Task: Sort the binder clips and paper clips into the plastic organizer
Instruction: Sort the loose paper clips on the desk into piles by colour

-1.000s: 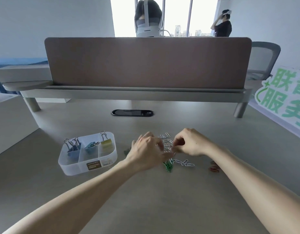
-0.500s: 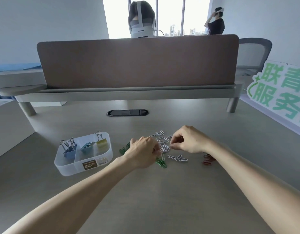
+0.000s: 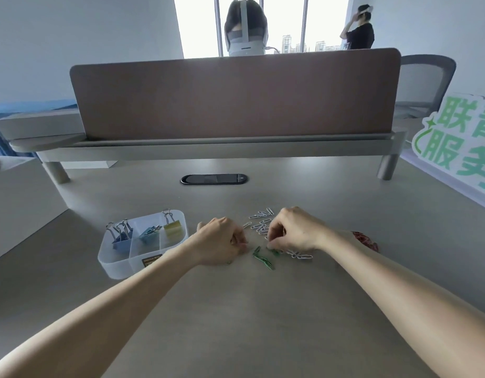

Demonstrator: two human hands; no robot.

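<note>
Head view, looking down at a pale desk (image 3: 249,317) with a brown divider screen (image 3: 235,96) along its far edge. A clear plastic organizer (image 3: 118,268) stands toward the desk's left edge, just beside the left forearm. Its three rear compartments each hold binder clips: dark blue binder clips (image 3: 121,237) on the left, light blue binder clips (image 3: 150,231) in the middle and a yellow binder clip (image 3: 171,227) on the right. The long front compartment shows nothing I can make out.

The paper clips are all loose on the middle of the desk, right of the organizer. White paper clips (image 3: 261,222) lie scattered on the far side of the hands, green paper clips (image 3: 263,258) lie between and just nearer than the hands, and a small red heap (image 3: 365,240) sits beyond the right wrist, toward the desk's right edge.

The left hand (image 3: 219,244) rests low over the desk with its fingers curled under; whether it holds anything is hidden. The right hand (image 3: 293,230) has its fingertips bunched down into the clips where white meets green; whether a clip is pinched cannot be told.

The binder clips appear sorted. The paper clips appear to be gathering only, with none seen in the organizer.
</note>
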